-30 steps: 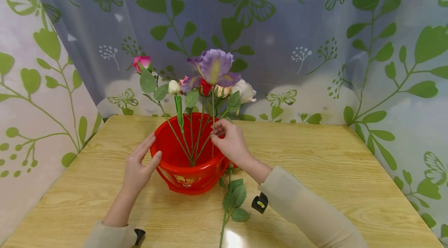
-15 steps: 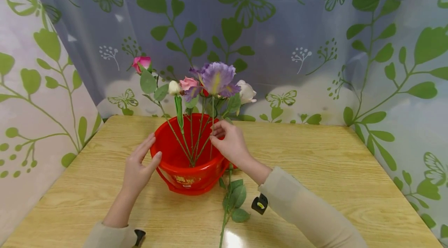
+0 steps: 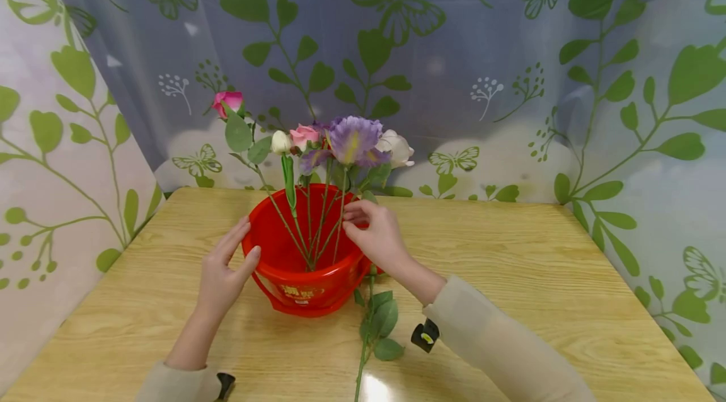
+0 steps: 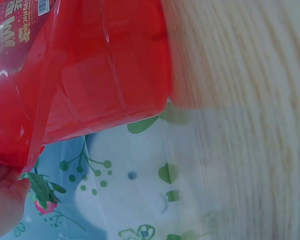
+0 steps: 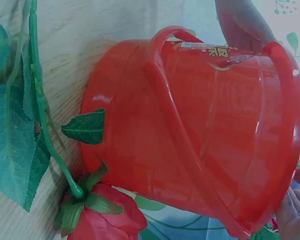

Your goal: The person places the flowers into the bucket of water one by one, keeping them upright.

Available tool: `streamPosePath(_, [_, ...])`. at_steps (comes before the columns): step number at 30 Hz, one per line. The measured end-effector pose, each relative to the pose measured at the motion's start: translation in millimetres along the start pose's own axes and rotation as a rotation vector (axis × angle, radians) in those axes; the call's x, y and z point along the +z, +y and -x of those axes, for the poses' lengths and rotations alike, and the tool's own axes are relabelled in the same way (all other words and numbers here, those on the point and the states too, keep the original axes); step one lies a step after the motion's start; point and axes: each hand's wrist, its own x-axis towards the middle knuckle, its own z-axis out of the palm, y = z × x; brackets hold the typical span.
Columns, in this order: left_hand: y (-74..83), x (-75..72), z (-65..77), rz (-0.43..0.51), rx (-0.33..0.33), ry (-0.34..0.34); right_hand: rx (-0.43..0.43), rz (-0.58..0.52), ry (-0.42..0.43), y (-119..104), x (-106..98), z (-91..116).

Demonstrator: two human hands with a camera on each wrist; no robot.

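Note:
Between thumb and fingers, my right hand (image 3: 377, 235) pinches the stem of a purple iris (image 3: 354, 139) over the right rim of a red bucket (image 3: 306, 298). The iris stem slants down inside the bucket. My left hand (image 3: 224, 269) rests at the opposite rim, fingers extended and thumb spread; its fingertips touch the rim in the left wrist view. Other artificial flowers lean in the bucket: a hot-pink rose (image 3: 228, 103), a white tulip (image 3: 280, 142), a light pink rose (image 3: 304, 136) and a white rose (image 3: 396, 147). Red petals are mostly hidden behind the iris.
A red rose (image 5: 107, 215) lies on the wooden table (image 3: 510, 276) beside the bucket, its leafy stem (image 3: 365, 351) pointing toward me. The bucket's handle (image 5: 177, 125) hangs down its side. A leaf-and-butterfly patterned curtain (image 3: 454, 30) stands behind the table.
My right hand has lowered the purple iris, its bloom sinking and shifting slightly right while the stem's lower end moved left inside the bucket. The left hand stays at the rim.

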Motion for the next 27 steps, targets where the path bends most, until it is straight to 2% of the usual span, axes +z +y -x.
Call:
streamPosePath(8, [0.8, -0.3, 1.0, -0.011, 0.006, 0.0, -0.002, -0.069, 0.0, 0, -8, 14])
streamPosePath(19, [-0.5, 0.0, 0.7, -0.01, 0.029, 0.01, 0.06, -0.156, 0.024, 5, -25, 37])
streamPosePath(27, [1.5, 0.0, -0.7, 0.01, 0.046, 0.018, 0.106, -0.128, 0.028, 17, -34, 51])
